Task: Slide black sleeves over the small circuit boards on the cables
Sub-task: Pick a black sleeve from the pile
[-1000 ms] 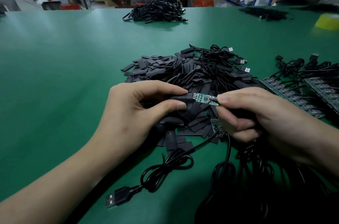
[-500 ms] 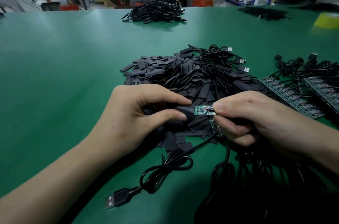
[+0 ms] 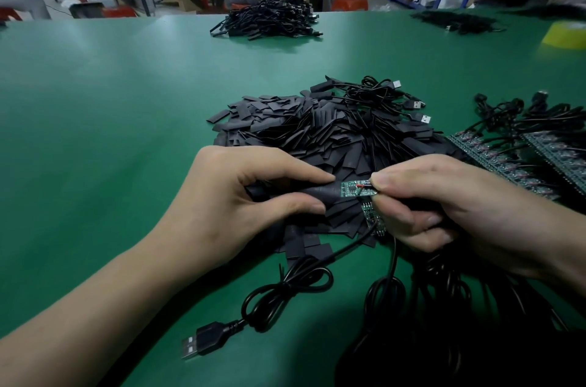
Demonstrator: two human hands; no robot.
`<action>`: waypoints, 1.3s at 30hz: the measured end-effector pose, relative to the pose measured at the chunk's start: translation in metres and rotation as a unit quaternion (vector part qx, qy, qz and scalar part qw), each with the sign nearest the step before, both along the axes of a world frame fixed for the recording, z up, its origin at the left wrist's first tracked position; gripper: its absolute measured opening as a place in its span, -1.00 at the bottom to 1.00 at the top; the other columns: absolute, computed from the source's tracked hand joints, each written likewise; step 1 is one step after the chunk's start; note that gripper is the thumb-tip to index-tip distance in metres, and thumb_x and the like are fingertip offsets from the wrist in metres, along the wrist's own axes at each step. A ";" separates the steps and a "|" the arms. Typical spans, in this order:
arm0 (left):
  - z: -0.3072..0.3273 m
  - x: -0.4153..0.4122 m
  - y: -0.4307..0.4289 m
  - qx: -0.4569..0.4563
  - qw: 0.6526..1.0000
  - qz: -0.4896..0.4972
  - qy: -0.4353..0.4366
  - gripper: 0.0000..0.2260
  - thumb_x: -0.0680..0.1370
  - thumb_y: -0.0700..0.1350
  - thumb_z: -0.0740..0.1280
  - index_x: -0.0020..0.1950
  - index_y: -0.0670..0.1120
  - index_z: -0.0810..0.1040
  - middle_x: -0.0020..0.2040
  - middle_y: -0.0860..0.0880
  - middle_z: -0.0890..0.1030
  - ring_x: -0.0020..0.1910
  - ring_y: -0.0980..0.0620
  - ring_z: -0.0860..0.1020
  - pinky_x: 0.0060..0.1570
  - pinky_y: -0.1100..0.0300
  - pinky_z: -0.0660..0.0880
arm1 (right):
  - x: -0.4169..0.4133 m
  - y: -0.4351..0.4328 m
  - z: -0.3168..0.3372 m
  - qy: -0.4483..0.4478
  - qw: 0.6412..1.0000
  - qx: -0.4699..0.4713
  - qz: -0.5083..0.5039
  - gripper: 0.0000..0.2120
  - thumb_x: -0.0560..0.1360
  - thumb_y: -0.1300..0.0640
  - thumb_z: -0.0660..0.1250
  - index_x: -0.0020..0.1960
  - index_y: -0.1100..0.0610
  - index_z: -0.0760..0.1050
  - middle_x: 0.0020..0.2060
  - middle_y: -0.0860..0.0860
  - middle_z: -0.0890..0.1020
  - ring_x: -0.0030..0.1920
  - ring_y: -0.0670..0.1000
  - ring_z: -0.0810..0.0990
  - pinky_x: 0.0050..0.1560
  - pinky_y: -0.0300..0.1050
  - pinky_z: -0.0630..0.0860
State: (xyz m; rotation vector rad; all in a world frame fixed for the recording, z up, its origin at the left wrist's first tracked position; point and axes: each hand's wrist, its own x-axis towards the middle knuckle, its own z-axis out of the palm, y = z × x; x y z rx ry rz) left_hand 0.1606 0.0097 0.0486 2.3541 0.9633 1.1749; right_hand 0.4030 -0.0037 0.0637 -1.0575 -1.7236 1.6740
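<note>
Near centre, above sleeve pile: left hand pinches black sleeve thumb-to-forefinger, mouth facing right; right hand pinches circuit board at wired end, steadying it for entry. Board's left edge apparently just inside sleeve; remainder exposed.

Black sleeve half over green board — level.

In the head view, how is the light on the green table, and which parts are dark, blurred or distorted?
Head view: pale glare patches lie on the green table at far left; heavy shadow at lower right darkens the cable bundle; the circuit board, pinched by the right hand while the left hand holds the black sleeve, is sharp; the left forearm looms, wide-angle stretched.
</note>
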 end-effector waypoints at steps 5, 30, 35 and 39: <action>-0.005 0.007 -0.004 -0.029 1.000 0.007 -0.005 -0.76 0.42 0.02 0.52 0.08 0.09 0.72 -0.11 0.18 0.72 -0.11 0.20 0.67 -0.05 0.29 0.56 | -0.006 -0.003 -0.002 -0.010 1.000 0.021 0.013 -0.59 0.58 -0.05 0.19 -0.42 0.03 0.42 -0.51 -0.07 0.25 -0.52 -0.12 0.17 -0.52 -0.39 0.17; -0.001 0.014 -0.013 0.028 0.999 -0.003 -0.030 -0.84 0.50 -0.11 0.47 0.07 -0.05 0.71 -0.07 0.08 0.67 -0.07 0.14 0.63 -0.03 0.32 0.48 | -0.007 -0.005 0.004 0.013 0.998 0.003 0.055 -0.61 0.58 -0.01 0.17 -0.40 0.02 0.46 -0.49 -0.03 0.22 -0.52 -0.12 0.15 -0.51 -0.38 0.18; 0.000 0.014 -0.014 0.031 0.999 -0.004 -0.028 -0.84 0.51 -0.10 0.46 0.07 -0.04 0.71 -0.06 0.08 0.67 -0.06 0.15 0.63 -0.01 0.31 0.49 | -0.007 -0.006 0.005 0.003 0.998 0.011 0.057 -0.60 0.59 0.00 0.16 -0.41 0.01 0.44 -0.50 -0.03 0.23 -0.51 -0.08 0.15 -0.51 -0.35 0.16; -0.001 0.016 -0.015 0.052 0.999 -0.003 -0.004 -0.83 0.50 -0.11 0.47 0.08 -0.08 0.72 -0.10 0.06 0.65 -0.11 0.17 0.61 -0.04 0.35 0.46 | -0.009 -0.006 0.003 0.011 0.998 -0.004 0.056 -0.61 0.57 -0.03 0.18 -0.40 0.02 0.46 -0.50 -0.05 0.23 -0.53 -0.13 0.15 -0.52 -0.39 0.17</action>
